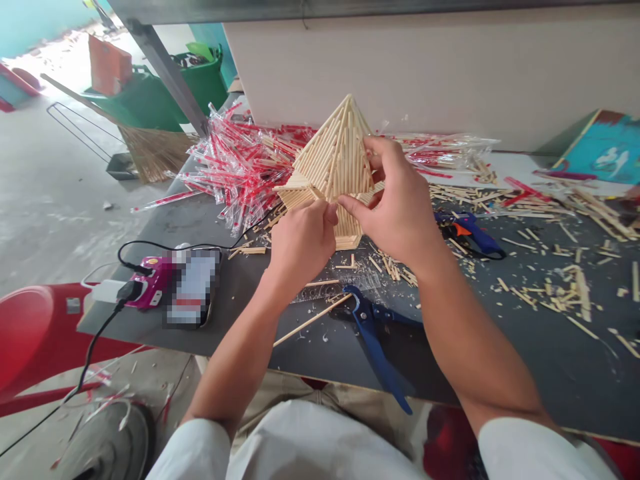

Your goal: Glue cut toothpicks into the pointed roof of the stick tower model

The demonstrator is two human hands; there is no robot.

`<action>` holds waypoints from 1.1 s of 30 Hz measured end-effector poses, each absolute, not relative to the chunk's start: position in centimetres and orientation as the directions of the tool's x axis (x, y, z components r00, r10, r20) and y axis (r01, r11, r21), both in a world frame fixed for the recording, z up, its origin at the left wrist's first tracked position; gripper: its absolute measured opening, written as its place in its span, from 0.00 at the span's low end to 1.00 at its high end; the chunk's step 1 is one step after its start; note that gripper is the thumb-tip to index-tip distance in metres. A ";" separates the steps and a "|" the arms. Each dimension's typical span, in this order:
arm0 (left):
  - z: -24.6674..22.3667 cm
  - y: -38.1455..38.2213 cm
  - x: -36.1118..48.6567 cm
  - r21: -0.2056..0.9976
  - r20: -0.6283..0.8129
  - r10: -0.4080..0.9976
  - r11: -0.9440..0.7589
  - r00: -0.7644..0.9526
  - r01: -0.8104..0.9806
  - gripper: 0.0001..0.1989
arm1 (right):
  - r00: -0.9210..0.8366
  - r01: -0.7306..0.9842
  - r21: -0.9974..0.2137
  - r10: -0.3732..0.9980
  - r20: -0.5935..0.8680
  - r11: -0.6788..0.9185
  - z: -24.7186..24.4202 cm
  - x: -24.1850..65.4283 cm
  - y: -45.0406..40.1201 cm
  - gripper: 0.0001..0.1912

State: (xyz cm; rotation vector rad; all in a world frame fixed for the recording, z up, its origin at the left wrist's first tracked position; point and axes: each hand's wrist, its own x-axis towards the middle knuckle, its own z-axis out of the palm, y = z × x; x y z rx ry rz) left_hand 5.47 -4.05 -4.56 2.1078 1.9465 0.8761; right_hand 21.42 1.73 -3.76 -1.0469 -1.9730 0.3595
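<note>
Both hands are raised over the table around a small model house of pale wooden sticks [334,157], which has a tall pointed roof and a lower tier below it. My left hand [305,240] is closed at the model's lower left, its fingertips pinched at the roof's bottom edge; whether a loose piece sits between them I cannot tell. My right hand [397,200] grips the roof's right side, thumb at the lower edge and fingers behind. Below the hands lie a blue pipe cutter [367,327], a long thin stick [310,321] and a clear ruler [325,291].
Red-and-clear plastic wrappers [245,160] heap up at the back left. A blue glue gun [470,233] lies to the right among scattered stick offcuts [555,293]. A phone [195,287] and a magenta power adapter [155,280] with cords sit at left, near a red chair [35,333].
</note>
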 end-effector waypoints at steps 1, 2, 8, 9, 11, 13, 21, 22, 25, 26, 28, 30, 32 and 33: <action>-4.6 -4.1 5.5 0.479 0.323 0.946 -0.156 -0.008 0.864 0.20 | -0.280 0.527 -0.601 0.790 0.546 0.601 -3.9 21.4 1.8 0.34; -4.7 -4.1 5.5 0.482 0.328 0.944 -0.159 -0.009 0.862 0.19 | -0.273 0.513 -0.619 0.797 0.538 0.594 -4.0 21.4 2.0 0.33; -5.1 -4.0 5.5 0.516 0.346 0.938 -0.175 -0.017 0.839 0.19 | -0.205 0.443 -0.706 0.829 0.520 0.552 -4.3 21.4 2.7 0.23; -5.1 -4.0 5.6 0.519 0.347 0.938 -0.177 -0.016 0.836 0.19 | -0.192 0.441 -0.713 0.834 0.518 0.545 -4.3 21.4 2.8 0.22; -5.2 -4.1 5.6 0.524 0.351 0.936 -0.176 -0.023 0.833 0.18 | -0.164 0.446 -0.721 0.840 0.517 0.531 -4.2 21.4 2.8 0.19; -5.2 -4.1 5.7 0.528 0.358 0.933 -0.170 -0.036 0.832 0.18 | -0.138 0.449 -0.726 0.843 0.520 0.521 -4.2 21.5 2.8 0.18; -5.9 -4.5 5.7 0.521 0.404 0.913 -0.183 -0.051 0.834 0.18 | -0.169 0.345 -0.765 0.838 0.519 0.543 -4.5 21.6 3.2 0.21; -6.0 -4.5 5.7 0.523 0.408 0.911 -0.189 -0.050 0.831 0.18 | -0.173 0.336 -0.775 0.844 0.508 0.535 -4.5 21.7 3.3 0.21; -6.1 -4.6 5.7 0.530 0.416 0.908 -0.195 -0.052 0.825 0.19 | -0.172 0.338 -0.785 0.854 0.490 0.519 -4.4 21.9 3.6 0.22; -6.2 -4.6 5.7 0.532 0.415 0.908 -0.194 -0.054 0.824 0.19 | -0.168 0.344 -0.782 0.854 0.493 0.519 -4.5 21.9 3.7 0.22; -6.1 -4.5 5.7 0.530 0.410 0.910 -0.186 -0.058 0.828 0.19 | -0.166 0.355 -0.772 0.848 0.503 0.527 -4.6 21.9 3.8 0.22; -5.9 -4.5 5.7 0.521 0.400 0.915 -0.178 -0.055 0.835 0.19 | -0.170 0.356 -0.762 0.840 0.516 0.541 -4.7 21.8 3.9 0.21; -5.7 -4.4 5.7 0.516 0.387 0.921 -0.172 -0.050 0.839 0.19 | -0.169 0.361 -0.749 0.828 0.534 0.556 -4.7 21.7 3.7 0.20; -5.6 -4.4 5.7 0.517 0.379 0.924 -0.169 -0.047 0.839 0.19 | -0.160 0.371 -0.740 0.824 0.544 0.561 -4.7 21.6 3.4 0.20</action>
